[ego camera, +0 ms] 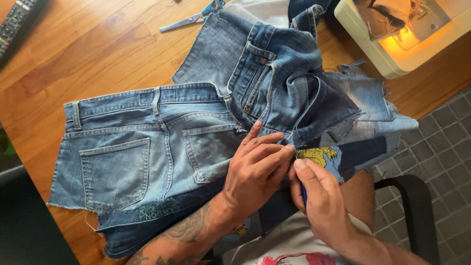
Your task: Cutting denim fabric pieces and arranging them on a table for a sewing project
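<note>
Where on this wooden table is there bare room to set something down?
Bare wood lies on the wooden table between the black remote control, the scissors and the cut blue denim pieces. It is crowded around the left hand, right hand and white sewing machine.

Labels: one strip of green printed lettering (158, 211) on a dark blue denim band, lower left edge of the cut blue jeans panel. Packages, signs, screens: none visible.
</note>
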